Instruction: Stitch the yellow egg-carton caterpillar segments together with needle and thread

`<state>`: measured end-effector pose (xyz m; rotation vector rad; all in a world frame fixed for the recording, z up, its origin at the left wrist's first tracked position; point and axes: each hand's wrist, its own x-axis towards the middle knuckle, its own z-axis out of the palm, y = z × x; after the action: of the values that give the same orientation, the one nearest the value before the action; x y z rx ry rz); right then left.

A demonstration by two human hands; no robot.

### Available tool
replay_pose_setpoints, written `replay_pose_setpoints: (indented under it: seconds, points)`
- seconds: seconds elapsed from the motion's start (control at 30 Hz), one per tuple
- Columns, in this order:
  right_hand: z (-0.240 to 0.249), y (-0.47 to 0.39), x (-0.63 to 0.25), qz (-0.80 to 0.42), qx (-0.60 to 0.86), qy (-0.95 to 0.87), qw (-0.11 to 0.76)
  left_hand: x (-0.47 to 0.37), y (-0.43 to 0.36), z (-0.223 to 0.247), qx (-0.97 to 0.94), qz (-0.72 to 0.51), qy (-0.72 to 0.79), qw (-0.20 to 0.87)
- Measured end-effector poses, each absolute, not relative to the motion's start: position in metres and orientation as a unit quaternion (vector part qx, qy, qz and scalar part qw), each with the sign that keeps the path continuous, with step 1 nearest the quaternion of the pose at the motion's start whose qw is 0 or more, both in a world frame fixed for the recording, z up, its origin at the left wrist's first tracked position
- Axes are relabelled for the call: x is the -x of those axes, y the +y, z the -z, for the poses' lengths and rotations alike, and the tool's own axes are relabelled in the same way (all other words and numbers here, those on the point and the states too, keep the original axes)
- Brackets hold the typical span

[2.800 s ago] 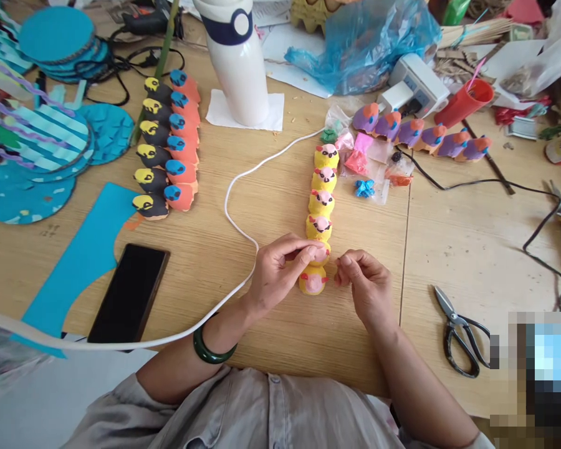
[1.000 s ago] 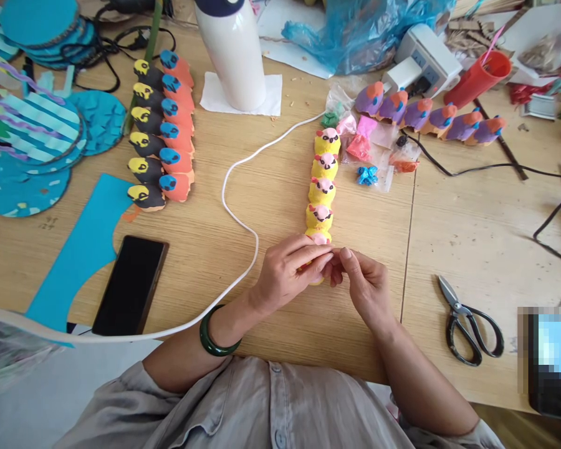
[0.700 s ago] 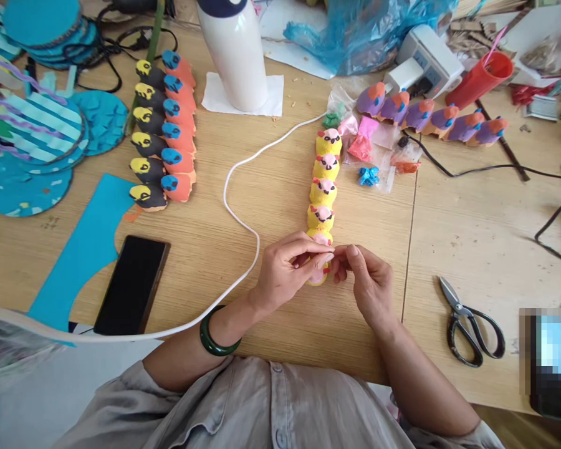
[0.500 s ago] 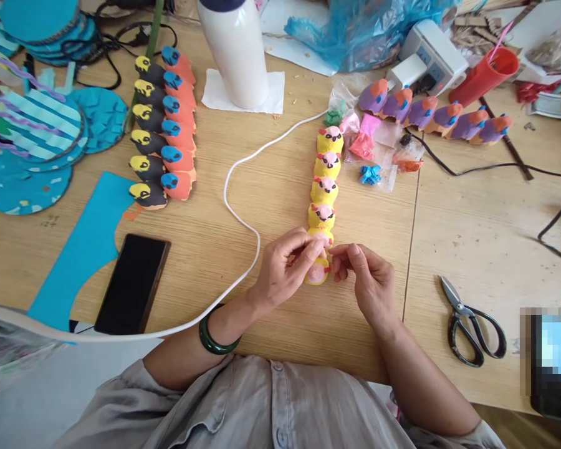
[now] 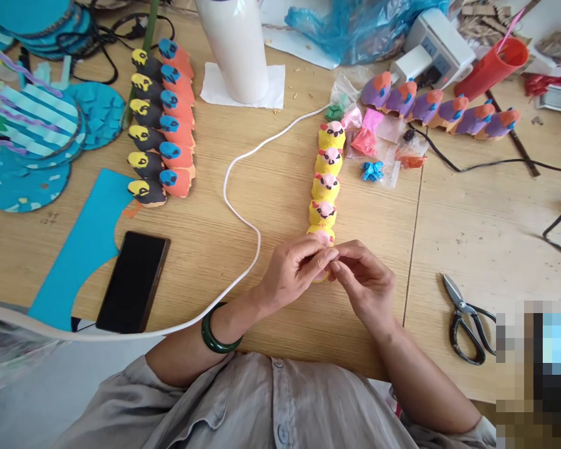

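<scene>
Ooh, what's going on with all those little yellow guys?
Someone has their left hand and right hand together over the near end of a row of yellow figures. Anything between the fingertips is too small to see. The four farthest yellow figures have pink tops with dark marks; the hands partly cover the near end. Black-and-yellow figures stand to the left, and scissors lie to the right.

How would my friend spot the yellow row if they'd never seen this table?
Start at the wooden table and find the left hand and right hand, close together. A yellow row of lumpy figures stretches from them toward the far side. It is yellow with pink on top, unlike the black row, orange row and purple row.
</scene>
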<state>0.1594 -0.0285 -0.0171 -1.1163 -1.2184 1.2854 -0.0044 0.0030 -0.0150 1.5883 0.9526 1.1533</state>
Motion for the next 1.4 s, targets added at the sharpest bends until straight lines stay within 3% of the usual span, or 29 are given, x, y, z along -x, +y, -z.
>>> replay_pose_setpoints:
  seconds: [0.13,0.4,0.77,1.4]
  points:
    - [0.017,-0.031,-0.156,-0.538,0.459,-0.468,0.530,0.004,0.002,0.014,-0.654,-0.469,0.379,0.457]
    - [0.020,-0.023,-0.159,-0.612,0.492,-0.365,0.501,0.010,0.003,0.008,-0.588,-0.455,0.467,0.479]
    - [0.020,-0.019,-0.160,-0.649,0.480,-0.325,0.493,0.010,0.004,0.011,-0.588,-0.468,0.470,0.464]
    - [0.023,-0.021,-0.163,-0.651,0.485,-0.366,0.455,0.010,0.003,0.020,-0.695,-0.494,0.394,0.343]
